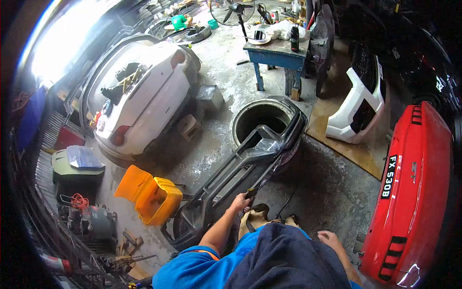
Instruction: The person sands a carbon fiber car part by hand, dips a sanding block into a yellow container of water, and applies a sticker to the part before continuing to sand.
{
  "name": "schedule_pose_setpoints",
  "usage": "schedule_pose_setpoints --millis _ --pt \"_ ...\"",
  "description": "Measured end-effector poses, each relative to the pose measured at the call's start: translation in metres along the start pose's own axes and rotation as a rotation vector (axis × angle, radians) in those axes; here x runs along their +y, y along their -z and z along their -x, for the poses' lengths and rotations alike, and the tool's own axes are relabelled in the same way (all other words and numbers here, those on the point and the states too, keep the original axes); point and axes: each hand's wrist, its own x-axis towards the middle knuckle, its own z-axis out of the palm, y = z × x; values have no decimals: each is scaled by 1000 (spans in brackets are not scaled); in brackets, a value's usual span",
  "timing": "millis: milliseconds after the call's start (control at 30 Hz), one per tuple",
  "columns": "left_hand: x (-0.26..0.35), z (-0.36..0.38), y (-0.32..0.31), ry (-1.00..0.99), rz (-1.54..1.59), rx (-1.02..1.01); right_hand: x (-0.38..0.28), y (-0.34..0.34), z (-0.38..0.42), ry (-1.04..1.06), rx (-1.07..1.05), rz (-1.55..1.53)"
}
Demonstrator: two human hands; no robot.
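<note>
A long dark bumper [216, 185] lies slantwise in front of me, its far end resting over a round, barrel-like rim [235, 126]. Clear plastic film [265, 147] clings to part of it. My left hand [239, 203] is closed at the bumper's near edge, around a small dark and yellow item [251, 192] too small to make out. To the right, away from the bumper, my right hand [329, 238] hangs above the floor with its fingers loosely curled; whether anything is in it cannot be seen.
An orange plastic container [155, 195] stands left of the bumper, beyond it a white car body [149, 91]. A blue table [274, 59] and fan [234, 10] are ahead. At right are a white bumper [358, 111] and a red panel [409, 197]. Someone in green [179, 22] crouches far back.
</note>
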Motion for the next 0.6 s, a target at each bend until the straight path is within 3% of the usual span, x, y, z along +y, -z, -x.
schedule_pose_setpoints --millis 67,133,167,267,300,367,400,467,500,533,567,600 --pt "12 -7 -24 -205 -109 24 -27 -9 -27 -73 -185 -347" --pt "49 5 -26 -79 -24 -50 -44 -19 -43 23 -290 -272" --pt "51 8 -33 -158 7 23 -48 -25 -46 109 -386 -203" --pt "42 11 -29 -21 0 -34 -49 -32 -49 162 -339 -50" --pt "37 18 -21 -109 -5 16 -43 -36 -53 139 -308 -86" --pt "23 28 1 47 -74 9 -30 -41 -60 155 -272 -150" --pt "-11 28 5 26 36 41 -25 -42 -61 164 -242 -213" --pt "-1 58 39 203 -14 99 -16 -39 -53 151 -162 -145" --pt "4 78 52 284 127 139 -10 -35 -48 128 -84 -71" --pt "-15 90 57 353 754 22 -2 -32 -44 -57 -110 -50" --pt "-53 94 60 625 870 -5 6 -27 -37 -246 -137 -29" --pt "-52 116 63 595 1042 -90 27 -10 -29 -243 -127 -34"
